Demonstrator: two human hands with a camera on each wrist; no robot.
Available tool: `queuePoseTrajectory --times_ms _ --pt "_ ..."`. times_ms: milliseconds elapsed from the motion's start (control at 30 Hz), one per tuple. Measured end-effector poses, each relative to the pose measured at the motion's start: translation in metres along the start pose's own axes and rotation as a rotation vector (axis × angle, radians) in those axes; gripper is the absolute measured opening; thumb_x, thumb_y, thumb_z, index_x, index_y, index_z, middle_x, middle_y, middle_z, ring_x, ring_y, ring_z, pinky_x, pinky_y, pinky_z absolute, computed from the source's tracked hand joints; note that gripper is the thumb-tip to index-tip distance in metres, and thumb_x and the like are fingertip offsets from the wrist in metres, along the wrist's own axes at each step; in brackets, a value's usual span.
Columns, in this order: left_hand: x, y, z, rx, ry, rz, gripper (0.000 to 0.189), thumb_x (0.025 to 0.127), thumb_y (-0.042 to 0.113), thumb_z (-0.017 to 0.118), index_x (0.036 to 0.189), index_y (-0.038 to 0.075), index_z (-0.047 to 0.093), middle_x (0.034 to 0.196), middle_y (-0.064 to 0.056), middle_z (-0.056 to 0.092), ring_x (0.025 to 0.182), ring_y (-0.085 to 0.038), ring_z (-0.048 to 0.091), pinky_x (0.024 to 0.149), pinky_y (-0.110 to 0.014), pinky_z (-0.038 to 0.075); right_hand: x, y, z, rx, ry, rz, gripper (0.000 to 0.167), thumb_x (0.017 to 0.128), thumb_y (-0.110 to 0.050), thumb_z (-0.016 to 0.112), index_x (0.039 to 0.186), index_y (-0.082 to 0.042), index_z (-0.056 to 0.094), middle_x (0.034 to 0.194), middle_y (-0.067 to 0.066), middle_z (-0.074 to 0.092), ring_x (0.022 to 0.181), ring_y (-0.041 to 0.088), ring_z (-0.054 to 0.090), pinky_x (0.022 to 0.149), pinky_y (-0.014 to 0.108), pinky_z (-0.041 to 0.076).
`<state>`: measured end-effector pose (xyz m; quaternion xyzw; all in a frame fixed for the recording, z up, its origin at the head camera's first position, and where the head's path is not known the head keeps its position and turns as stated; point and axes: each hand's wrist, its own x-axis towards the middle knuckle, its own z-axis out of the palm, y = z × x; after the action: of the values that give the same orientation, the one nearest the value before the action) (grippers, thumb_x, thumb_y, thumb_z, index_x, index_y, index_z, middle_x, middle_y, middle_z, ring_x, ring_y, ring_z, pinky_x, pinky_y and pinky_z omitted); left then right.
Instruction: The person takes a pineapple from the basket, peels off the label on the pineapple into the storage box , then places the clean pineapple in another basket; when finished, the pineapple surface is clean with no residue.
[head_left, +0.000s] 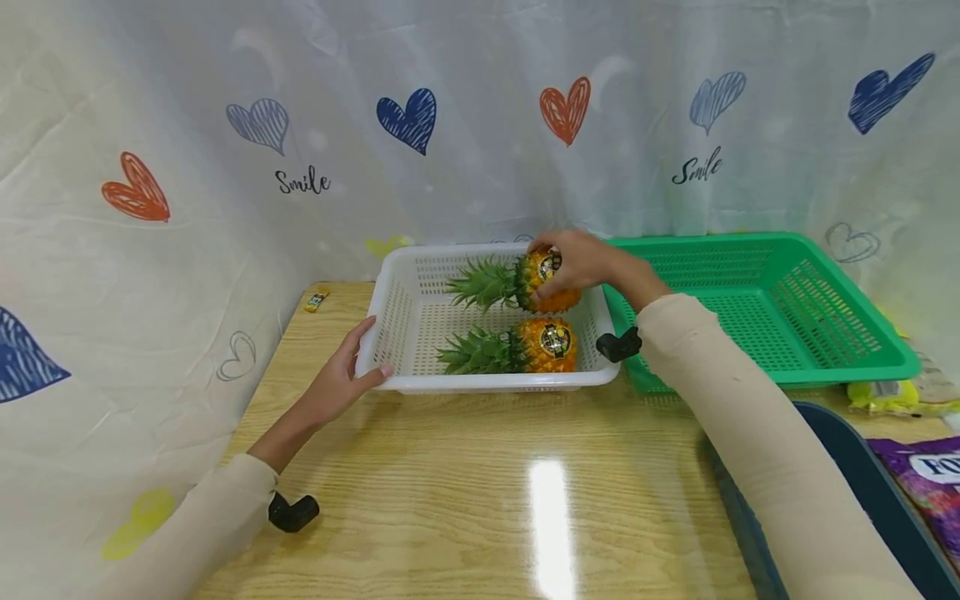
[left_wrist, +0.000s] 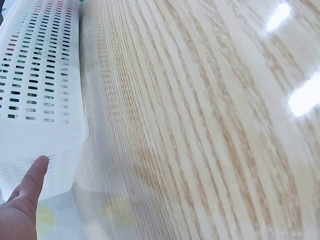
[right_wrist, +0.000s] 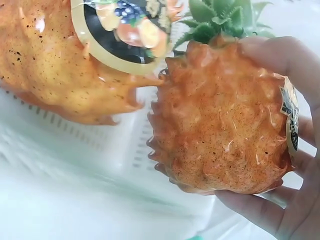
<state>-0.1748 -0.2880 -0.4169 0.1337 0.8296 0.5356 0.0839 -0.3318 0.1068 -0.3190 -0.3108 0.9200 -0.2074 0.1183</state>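
A white perforated basket [head_left: 495, 382] stands at the back of the table with two small pineapples in it, leafy crowns pointing left. My right hand [head_left: 583, 260] reaches in from the right and grips the rear pineapple [head_left: 566, 302] round its orange body. In the right wrist view this pineapple [right_wrist: 220, 120] lies between thumb and fingers. The front pineapple [head_left: 557, 342], with a black round label, lies just nearer to me. At the basket's left front corner my left hand [head_left: 337, 379] holds the rim, thumb over the front edge and fingers along the left side.
A green perforated basket [head_left: 840, 375] stands directly right of the white one. A dark blue bin [head_left: 832, 442] is at the lower right, beside a purple packet [head_left: 922, 467]. A small yellow packet [head_left: 316, 302] lies at the table's left back. A heart-print curtain [head_left: 480, 200] hangs behind.
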Motion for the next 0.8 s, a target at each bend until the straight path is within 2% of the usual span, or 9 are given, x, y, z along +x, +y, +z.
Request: queuePoseTrajectory --times_ms 333,633,800 --pt "-0.001 0.000 0.000 -0.008 0.000 0.012 0.087 0.102 0.021 0.062 0.163 0.018 0.000 0.167 -0.013 0.014 0.147 -0.042 0.031 0.095 -0.021 0.048 -0.023 -0.008 -0.017 -0.001 0.031 -0.015 0.079 0.077 -0.041 0.087 0.143 -0.013 0.052 0.142 0.012 0.053 0.123 0.032 0.053 0.102 0.054 0.045" --pt "-0.001 -0.002 0.000 -0.003 0.003 0.024 0.087 0.102 0.019 0.061 0.163 0.018 0.000 0.167 -0.012 0.014 0.147 -0.042 0.031 0.094 -0.017 0.047 -0.051 -0.018 -0.025 0.002 0.035 -0.057 0.081 0.076 -0.042 0.087 0.142 -0.013 0.052 0.146 0.010 0.051 0.127 0.032 0.052 0.102 0.054 0.045" --pt "-0.001 -0.002 0.000 -0.004 0.000 0.024 0.086 0.102 0.019 0.061 0.163 0.018 0.000 0.167 -0.012 0.013 0.148 -0.042 0.030 0.094 -0.016 0.046 -0.066 -0.028 -0.024 0.015 0.045 -0.069 0.079 0.075 -0.042 0.088 0.140 -0.014 0.055 0.135 0.008 0.057 0.110 0.026 0.059 0.089 0.047 0.051"
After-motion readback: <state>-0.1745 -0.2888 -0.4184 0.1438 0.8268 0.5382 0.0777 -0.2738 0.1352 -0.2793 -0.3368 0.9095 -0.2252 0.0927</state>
